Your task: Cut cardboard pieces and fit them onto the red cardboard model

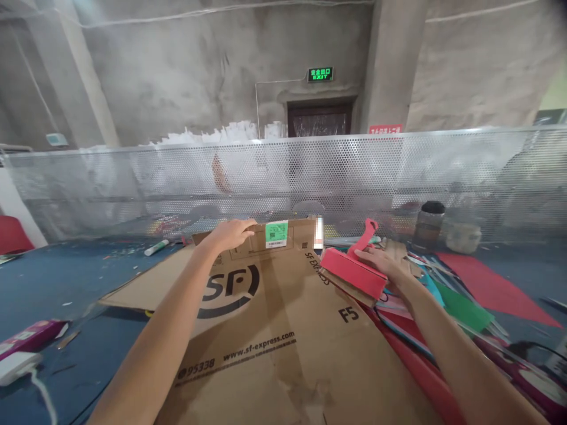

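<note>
A large flattened cardboard box (266,313) with black SF Express print lies in front of me, its far flap raised. My left hand (233,233) is closed on the top edge of that flap, left of a green-and-white label (276,235). To the right, a red-covered cardboard block (352,273) rests at the box's right side, with a curled red strip (367,236) sticking up from it. My right hand (378,262) is closed on this red piece at its upper right; part of the fingers is hidden.
A perforated metal screen (248,177) runs along the table's back. To the right lie a red sheet (496,286), a green sheet (467,310), a dark-lidded bottle (429,227) and a jar (463,237). On the left are a glue stick (156,248), a purple package (33,338) and a white plug (20,367) with cable.
</note>
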Demonstrator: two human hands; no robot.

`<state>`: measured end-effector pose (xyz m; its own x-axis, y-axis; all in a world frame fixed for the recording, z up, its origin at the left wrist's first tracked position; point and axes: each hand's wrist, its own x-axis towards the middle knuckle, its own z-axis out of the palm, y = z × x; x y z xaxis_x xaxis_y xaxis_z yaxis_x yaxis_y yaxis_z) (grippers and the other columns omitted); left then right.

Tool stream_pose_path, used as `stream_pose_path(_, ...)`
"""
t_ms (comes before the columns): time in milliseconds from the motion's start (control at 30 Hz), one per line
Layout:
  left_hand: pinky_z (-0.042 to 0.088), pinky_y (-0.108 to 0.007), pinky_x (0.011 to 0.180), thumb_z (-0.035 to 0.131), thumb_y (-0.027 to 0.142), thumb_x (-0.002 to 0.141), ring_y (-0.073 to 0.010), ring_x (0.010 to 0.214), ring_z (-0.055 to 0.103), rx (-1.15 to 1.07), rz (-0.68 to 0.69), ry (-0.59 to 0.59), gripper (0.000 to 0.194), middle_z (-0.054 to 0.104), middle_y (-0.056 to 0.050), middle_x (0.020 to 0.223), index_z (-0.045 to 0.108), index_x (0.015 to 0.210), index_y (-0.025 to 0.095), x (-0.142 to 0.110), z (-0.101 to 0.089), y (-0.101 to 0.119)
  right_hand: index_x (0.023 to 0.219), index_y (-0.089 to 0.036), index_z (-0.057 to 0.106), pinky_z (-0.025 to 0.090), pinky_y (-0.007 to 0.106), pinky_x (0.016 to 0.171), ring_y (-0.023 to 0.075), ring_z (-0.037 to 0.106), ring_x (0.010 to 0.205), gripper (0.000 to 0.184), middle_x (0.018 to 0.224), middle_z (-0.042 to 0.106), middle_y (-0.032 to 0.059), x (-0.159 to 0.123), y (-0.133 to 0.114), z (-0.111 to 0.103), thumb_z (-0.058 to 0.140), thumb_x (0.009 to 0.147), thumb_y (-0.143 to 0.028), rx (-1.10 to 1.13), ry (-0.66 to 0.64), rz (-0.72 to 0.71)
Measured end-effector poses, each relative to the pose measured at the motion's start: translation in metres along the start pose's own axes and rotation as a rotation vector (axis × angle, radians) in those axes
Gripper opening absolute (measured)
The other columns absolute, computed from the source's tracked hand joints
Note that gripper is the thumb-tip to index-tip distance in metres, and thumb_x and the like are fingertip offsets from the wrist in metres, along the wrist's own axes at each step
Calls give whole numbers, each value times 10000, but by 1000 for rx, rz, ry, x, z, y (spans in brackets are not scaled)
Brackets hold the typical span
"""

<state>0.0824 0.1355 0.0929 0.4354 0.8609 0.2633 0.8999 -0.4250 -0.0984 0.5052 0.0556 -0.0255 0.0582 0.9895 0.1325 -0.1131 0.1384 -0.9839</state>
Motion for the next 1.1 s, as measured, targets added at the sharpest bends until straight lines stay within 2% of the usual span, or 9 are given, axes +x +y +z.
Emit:
stream_pose_path(300,485,-425,875,375,494,1011,-335,1109,651,19,35,-26,525,680,-134,1311,498,1474,278,7,0,-6,962,-185,744,624,334,833,244,761,936,183,985,795,95,-24,17,81,740,844,-325,243,-212,169)
stream_pose_path(400,484,-419,877,398,504,1000,-339,1139,641,9,45,-24,517,658,-124,1357,510,1456,289,9,3,-8,1022,-164,723,608,338,902,218,756,990,246,1126,768,136,-42,14,110,710,894,-373,247,-463,316)
stream_pose_path(500,486,-415,848,394,491,999,-340,1106,655,17,71,-43,503,680,-138,1311,534,1429,272,10,3,-9,1056,-138,703,615,310,830,207,771,911,334,1095,773,166,-56,0,117,720,893,-429,117,-639,389)
stream_pose_path(600,485,-418,828,389,486,998,-348,1093,660,36,73,-53,504,687,-147,1293,535,1427,266,11,4,-10,1076,-145,721,605,257,723,184,762,860,375,1108,769,153,-60,-22,97,690,906,-477,-85,-771,307)
stream_pose_path(667,486,-415,821,373,489,1004,-352,1105,657,35,76,-48,515,672,-142,1324,514,1448,271,12,6,-10,1024,-164,737,575,223,632,164,742,805,362,1065,777,125,-55,-36,73,667,910,-500,-192,-681,172)
stream_pose_path(833,475,-430,877,356,472,1013,-368,1156,637,66,76,-3,535,659,-149,1348,486,1479,243,15,11,-11,855,-197,698,395,205,448,115,606,587,260,921,771,78,-30,-47,3,643,897,-448,-359,-115,-106)
stream_pose_path(900,476,-437,873,355,471,1012,-374,1145,642,83,65,-2,543,670,-159,1322,481,1485,236,15,10,-10,773,-203,666,399,235,483,128,578,544,206,771,739,51,-20,-41,-16,635,887,-372,-638,72,-148)
stream_pose_path(1000,482,-427,840,356,466,1009,-368,1114,656,77,69,-9,528,679,-144,1305,481,1480,264,14,8,-7,778,-198,688,441,262,633,169,637,678,112,740,717,46,-11,-26,-30,666,851,-280,-1249,115,-127)
stream_pose_path(1100,482,-411,837,389,458,997,-347,1098,663,53,125,0,507,674,-114,1325,476,1471,299,13,7,-2,977,-188,719,462,290,783,232,686,927,191,991,755,89,-7,-11,-31,693,848,-327,-1489,43,-62)
